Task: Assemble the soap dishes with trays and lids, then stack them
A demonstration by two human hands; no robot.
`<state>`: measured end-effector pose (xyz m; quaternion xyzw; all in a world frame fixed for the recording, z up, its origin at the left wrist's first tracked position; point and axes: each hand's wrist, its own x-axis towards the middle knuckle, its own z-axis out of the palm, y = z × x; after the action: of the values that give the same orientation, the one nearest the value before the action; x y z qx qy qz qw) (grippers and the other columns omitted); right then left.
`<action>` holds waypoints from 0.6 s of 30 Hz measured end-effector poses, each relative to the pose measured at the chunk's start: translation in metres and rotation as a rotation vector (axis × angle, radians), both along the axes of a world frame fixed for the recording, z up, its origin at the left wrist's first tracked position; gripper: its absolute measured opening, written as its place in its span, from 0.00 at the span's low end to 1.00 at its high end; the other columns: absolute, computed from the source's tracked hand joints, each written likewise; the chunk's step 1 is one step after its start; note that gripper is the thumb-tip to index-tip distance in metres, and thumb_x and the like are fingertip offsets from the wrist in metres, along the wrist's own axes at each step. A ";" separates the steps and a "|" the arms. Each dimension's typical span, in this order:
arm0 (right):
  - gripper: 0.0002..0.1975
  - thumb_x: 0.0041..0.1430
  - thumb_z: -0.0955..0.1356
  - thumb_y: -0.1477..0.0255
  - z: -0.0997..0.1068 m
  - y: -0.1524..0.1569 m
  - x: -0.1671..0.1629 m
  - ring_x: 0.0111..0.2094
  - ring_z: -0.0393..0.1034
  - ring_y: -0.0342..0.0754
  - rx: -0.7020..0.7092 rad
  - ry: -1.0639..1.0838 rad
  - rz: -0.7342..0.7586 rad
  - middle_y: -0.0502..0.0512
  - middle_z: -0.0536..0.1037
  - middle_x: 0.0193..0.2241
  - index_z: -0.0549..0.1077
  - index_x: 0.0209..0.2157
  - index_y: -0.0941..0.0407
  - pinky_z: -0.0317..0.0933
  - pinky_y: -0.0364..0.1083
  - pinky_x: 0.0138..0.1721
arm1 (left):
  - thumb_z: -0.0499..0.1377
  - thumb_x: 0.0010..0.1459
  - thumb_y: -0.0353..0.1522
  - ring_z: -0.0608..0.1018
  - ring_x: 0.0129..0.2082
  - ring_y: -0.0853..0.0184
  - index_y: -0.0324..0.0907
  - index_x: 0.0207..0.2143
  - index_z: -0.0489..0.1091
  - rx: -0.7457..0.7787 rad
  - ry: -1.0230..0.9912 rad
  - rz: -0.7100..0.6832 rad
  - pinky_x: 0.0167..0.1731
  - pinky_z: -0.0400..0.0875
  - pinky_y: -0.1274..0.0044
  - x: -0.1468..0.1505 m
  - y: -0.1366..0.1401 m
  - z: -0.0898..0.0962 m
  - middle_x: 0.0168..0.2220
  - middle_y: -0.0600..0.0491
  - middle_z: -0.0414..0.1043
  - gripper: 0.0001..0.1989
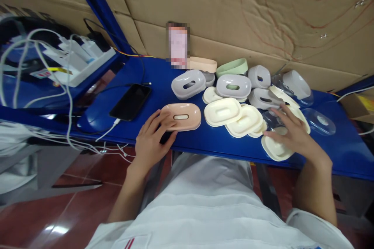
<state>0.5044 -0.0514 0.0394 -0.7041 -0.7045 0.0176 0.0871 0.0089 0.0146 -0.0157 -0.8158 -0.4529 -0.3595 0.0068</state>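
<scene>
The left hand (150,140) grips the left end of one peach oval piece (193,117) near the blue table's (157,76) front edge; the right hand's (293,134) fingers spread apart over at least five cream lids (213,116); beyond, at least four grey covers (246,85), one green ring (233,69), one peach ring (203,65); leftward, one black phone (130,103) lies flat

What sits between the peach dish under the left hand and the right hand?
The head view shows overlapping cream oval pieces between the peach dish and the right hand, plus a clear plastic piece beside that hand.
</scene>
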 end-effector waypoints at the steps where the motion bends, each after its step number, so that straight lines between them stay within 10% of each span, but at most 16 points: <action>1: 0.41 0.64 0.69 0.45 -0.003 -0.001 0.000 0.78 0.50 0.63 0.055 0.011 0.008 0.62 0.50 0.79 0.60 0.75 0.41 0.49 0.66 0.73 | 0.64 0.69 0.34 0.72 0.70 0.50 0.49 0.56 0.77 0.000 -0.002 0.001 0.67 0.73 0.56 0.000 0.000 0.000 0.63 0.48 0.77 0.14; 9: 0.35 0.66 0.68 0.47 -0.017 0.002 0.015 0.70 0.66 0.63 0.275 0.008 0.003 0.69 0.72 0.67 0.69 0.69 0.47 0.58 0.62 0.68 | 0.64 0.68 0.34 0.73 0.70 0.50 0.51 0.55 0.78 -0.019 -0.032 0.008 0.67 0.73 0.56 0.001 0.000 0.000 0.62 0.50 0.77 0.14; 18: 0.38 0.64 0.70 0.44 -0.016 0.010 0.011 0.65 0.72 0.63 0.426 -0.011 0.143 0.73 0.76 0.62 0.74 0.66 0.53 0.64 0.54 0.66 | 0.64 0.69 0.34 0.73 0.70 0.49 0.50 0.56 0.77 0.007 -0.027 0.005 0.66 0.73 0.57 0.001 -0.001 -0.001 0.62 0.49 0.78 0.14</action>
<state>0.5155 -0.0418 0.0234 -0.6182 -0.7409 -0.1294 0.2283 0.0099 0.0137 -0.0167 -0.8098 -0.4537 -0.3720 0.0048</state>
